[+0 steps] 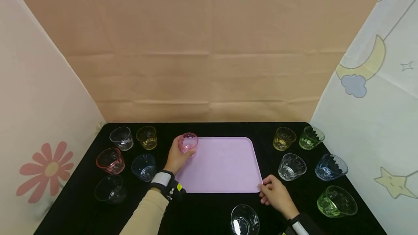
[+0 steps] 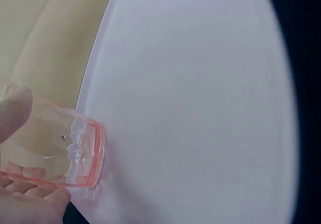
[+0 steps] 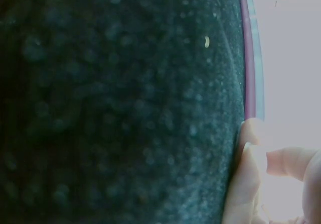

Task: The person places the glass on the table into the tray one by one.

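A pink-tinted glass (image 1: 188, 141) is in my left hand (image 1: 177, 159), upright at the far left corner of a pale pink rectangular tray (image 1: 222, 166). In the left wrist view, thumb and fingers wrap either side of the glass (image 2: 83, 153), its base close over the tray surface (image 2: 195, 103). My right hand (image 1: 275, 196) pinches the tray's near right corner. The right wrist view has the thumb on the tray's upper side and the fingers (image 3: 246, 184) along its outer edge.
Left of the tray stand several glasses, among them a red one (image 1: 111, 161) and a blue one (image 1: 144, 168). More stand on the right, including a clear glass (image 1: 292, 167) and a green one (image 1: 336, 202). Another clear glass (image 1: 245, 220) sits before the tray on the black table (image 1: 202, 209).
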Demonstrator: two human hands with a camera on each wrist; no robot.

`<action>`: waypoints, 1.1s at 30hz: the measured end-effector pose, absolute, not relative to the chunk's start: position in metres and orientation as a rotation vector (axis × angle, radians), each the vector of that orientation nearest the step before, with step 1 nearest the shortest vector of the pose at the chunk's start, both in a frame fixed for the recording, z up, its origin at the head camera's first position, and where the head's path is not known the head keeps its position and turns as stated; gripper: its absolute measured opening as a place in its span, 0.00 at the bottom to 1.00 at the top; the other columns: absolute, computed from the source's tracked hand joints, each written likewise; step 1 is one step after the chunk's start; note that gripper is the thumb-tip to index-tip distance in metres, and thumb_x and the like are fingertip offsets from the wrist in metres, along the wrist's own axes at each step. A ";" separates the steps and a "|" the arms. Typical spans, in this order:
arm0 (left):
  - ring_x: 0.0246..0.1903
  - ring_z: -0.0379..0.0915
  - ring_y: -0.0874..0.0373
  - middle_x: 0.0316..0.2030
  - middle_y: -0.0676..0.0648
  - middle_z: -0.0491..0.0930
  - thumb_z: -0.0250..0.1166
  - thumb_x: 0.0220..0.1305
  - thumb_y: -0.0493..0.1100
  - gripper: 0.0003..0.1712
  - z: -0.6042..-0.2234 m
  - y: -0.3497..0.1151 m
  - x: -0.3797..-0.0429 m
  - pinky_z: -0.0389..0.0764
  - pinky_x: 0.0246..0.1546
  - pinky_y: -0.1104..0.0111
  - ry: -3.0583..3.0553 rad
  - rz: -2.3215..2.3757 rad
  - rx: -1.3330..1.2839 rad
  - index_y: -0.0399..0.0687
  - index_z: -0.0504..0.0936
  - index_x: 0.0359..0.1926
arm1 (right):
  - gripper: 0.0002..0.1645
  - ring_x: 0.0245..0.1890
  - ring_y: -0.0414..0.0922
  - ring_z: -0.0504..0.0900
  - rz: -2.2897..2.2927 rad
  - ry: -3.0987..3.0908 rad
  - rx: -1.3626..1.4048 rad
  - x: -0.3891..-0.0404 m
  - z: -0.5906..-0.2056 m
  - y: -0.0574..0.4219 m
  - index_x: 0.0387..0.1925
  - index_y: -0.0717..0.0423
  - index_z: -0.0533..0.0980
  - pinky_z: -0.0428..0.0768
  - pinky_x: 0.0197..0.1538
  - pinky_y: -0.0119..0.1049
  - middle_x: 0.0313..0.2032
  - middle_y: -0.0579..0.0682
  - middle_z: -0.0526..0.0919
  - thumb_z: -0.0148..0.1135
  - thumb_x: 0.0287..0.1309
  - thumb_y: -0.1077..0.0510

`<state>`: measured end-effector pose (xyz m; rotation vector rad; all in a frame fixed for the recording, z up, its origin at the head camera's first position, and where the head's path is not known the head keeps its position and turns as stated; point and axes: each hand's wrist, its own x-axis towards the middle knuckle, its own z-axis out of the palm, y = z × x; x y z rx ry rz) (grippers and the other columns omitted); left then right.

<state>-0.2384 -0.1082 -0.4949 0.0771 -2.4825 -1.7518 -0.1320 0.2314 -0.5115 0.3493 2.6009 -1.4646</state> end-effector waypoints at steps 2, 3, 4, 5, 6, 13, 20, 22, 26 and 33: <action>0.69 0.63 0.35 0.68 0.29 0.67 0.75 0.58 0.34 0.44 -0.496 -0.108 -0.241 0.63 0.70 0.46 -2.460 -1.756 0.071 0.31 0.61 0.70 | 0.07 0.17 0.48 0.82 -1.463 2.601 0.352 -0.132 -0.512 0.232 0.40 0.64 0.70 0.81 0.21 0.38 0.20 0.51 0.81 0.60 0.67 0.66; 0.68 0.63 0.35 0.68 0.29 0.67 0.75 0.58 0.34 0.44 -0.496 -0.108 -0.243 0.63 0.70 0.47 -2.451 -1.753 0.073 0.31 0.61 0.69 | 0.07 0.17 0.48 0.82 -1.463 2.602 0.353 -0.132 -0.512 0.232 0.40 0.64 0.70 0.81 0.21 0.38 0.20 0.51 0.81 0.60 0.67 0.66; 0.68 0.63 0.35 0.67 0.28 0.67 0.75 0.57 0.33 0.43 -0.496 -0.107 -0.244 0.63 0.70 0.46 -2.442 -1.749 0.072 0.31 0.61 0.69 | 0.07 0.17 0.48 0.82 -1.462 2.604 0.353 -0.132 -0.512 0.232 0.40 0.64 0.70 0.81 0.21 0.38 0.20 0.51 0.81 0.60 0.67 0.66; 0.68 0.63 0.34 0.67 0.28 0.67 0.75 0.57 0.33 0.43 -0.496 -0.107 -0.245 0.63 0.70 0.46 -2.435 -1.747 0.075 0.30 0.61 0.69 | 0.07 0.17 0.48 0.82 -1.462 2.605 0.354 -0.132 -0.512 0.232 0.40 0.64 0.70 0.81 0.21 0.38 0.20 0.51 0.81 0.60 0.67 0.66; 0.68 0.64 0.34 0.67 0.28 0.67 0.75 0.57 0.33 0.43 -0.496 -0.107 -0.247 0.63 0.70 0.46 -2.432 -1.742 0.080 0.30 0.61 0.69 | 0.07 0.17 0.48 0.82 -1.463 2.606 0.354 -0.132 -0.512 0.233 0.40 0.64 0.70 0.80 0.21 0.38 0.20 0.51 0.81 0.60 0.66 0.66; 0.69 0.63 0.35 0.68 0.30 0.67 0.74 0.58 0.34 0.44 -0.490 -0.104 -0.255 0.63 0.70 0.46 -2.459 -1.721 0.177 0.34 0.60 0.70 | 0.06 0.17 0.48 0.81 -1.480 2.615 0.343 -0.132 -0.512 0.232 0.39 0.64 0.70 0.80 0.20 0.37 0.20 0.51 0.80 0.60 0.66 0.66; 0.69 0.63 0.35 0.68 0.30 0.67 0.74 0.59 0.34 0.44 -0.487 -0.104 -0.260 0.64 0.69 0.47 -2.484 -1.705 0.248 0.35 0.59 0.71 | 0.06 0.17 0.48 0.81 -1.497 2.611 0.340 -0.131 -0.511 0.230 0.39 0.63 0.70 0.79 0.20 0.36 0.19 0.51 0.80 0.60 0.65 0.67; 0.69 0.63 0.36 0.68 0.30 0.67 0.74 0.59 0.34 0.45 -0.487 -0.104 -0.261 0.64 0.69 0.48 -2.483 -1.712 0.267 0.35 0.59 0.71 | 0.06 0.16 0.47 0.81 -1.495 2.614 0.341 -0.131 -0.511 0.229 0.38 0.63 0.70 0.79 0.20 0.36 0.19 0.51 0.80 0.60 0.66 0.67; 0.68 0.64 0.36 0.67 0.29 0.68 0.74 0.59 0.33 0.45 -0.488 -0.105 -0.263 0.65 0.69 0.48 -2.474 -1.723 0.289 0.35 0.59 0.71 | 0.07 0.16 0.47 0.81 -1.491 2.616 0.347 -0.131 -0.512 0.228 0.38 0.63 0.70 0.79 0.19 0.36 0.19 0.50 0.80 0.60 0.65 0.67; 0.69 0.63 0.36 0.68 0.30 0.67 0.74 0.59 0.33 0.46 -0.489 -0.106 -0.265 0.65 0.69 0.49 -2.476 -1.745 0.304 0.36 0.58 0.72 | 0.06 0.16 0.47 0.81 -1.496 2.619 0.336 -0.130 -0.512 0.227 0.38 0.63 0.70 0.80 0.20 0.37 0.19 0.50 0.80 0.61 0.65 0.67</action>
